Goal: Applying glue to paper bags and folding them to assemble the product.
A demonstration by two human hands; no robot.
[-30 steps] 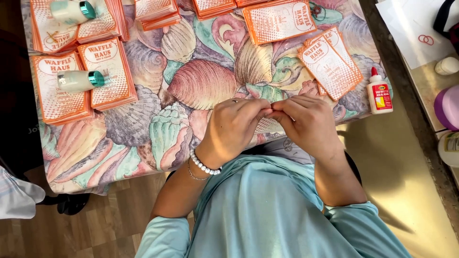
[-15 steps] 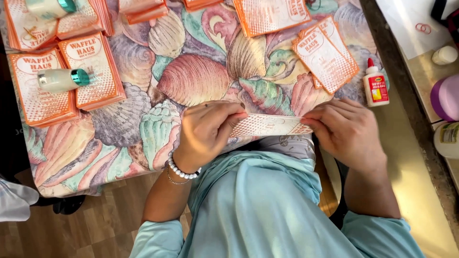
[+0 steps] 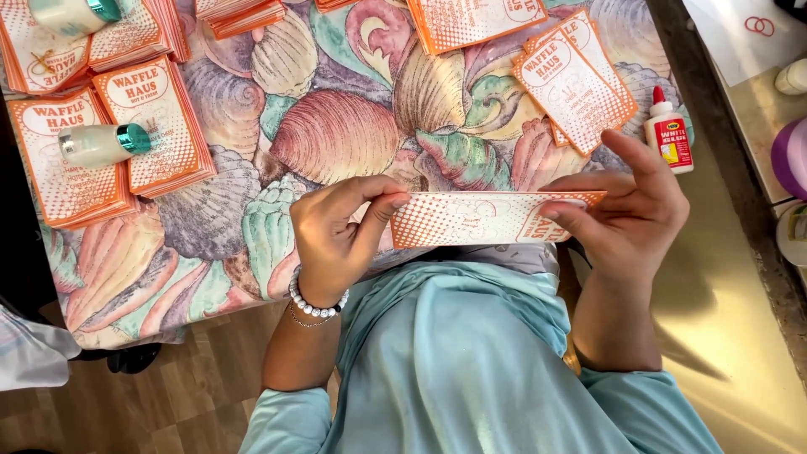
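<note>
Paper strip (image 3: 483, 219), orange and white with dots, is stretched flat between the two hands. Left hand (image 3: 336, 231) pinches one end and right hand (image 3: 630, 210) pinches the other end, just over the desk (image 3: 336, 134) edge. Past the right hand stands a small white glue bottle (image 3: 668, 130) with a red cap, shut. Far past the left hand a pale bottle (image 3: 101, 143) with a teal cap lies on orange paper stacks (image 3: 151, 126). A moment ago the hands were close together; now they have pulled apart and the strip is open wide.

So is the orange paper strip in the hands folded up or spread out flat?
Spread out flat: the paper strip stretches full length between the left hand and right hand, each pinching one end.
</note>
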